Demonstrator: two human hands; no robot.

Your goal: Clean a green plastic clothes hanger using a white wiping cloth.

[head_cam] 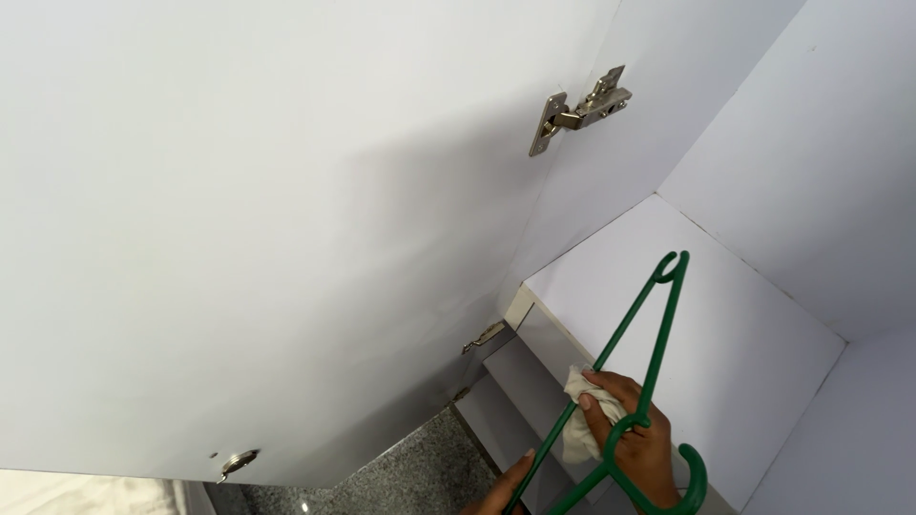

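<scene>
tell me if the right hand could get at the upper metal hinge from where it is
Probably not without letting go: the right hand grips a green hanger and a cloth, low beneath the upper hinge, though nothing blocks the way.

A single head-worn camera looks steeply down and forward into an open white laminate cupboard, close enough that the open white cupboard door [239,219] fills the frame from 9 to 12 o'clock. The silver metal door hinge [579,110] sits near 1 o'clock. The flat white shelf [744,334] runs toward 4 o'clock, and the speckled grey stone floor [420,477] shows at 6 o'clock. The view is tilted, so vertical edges lean. No second view exists to share the scene.
</scene>
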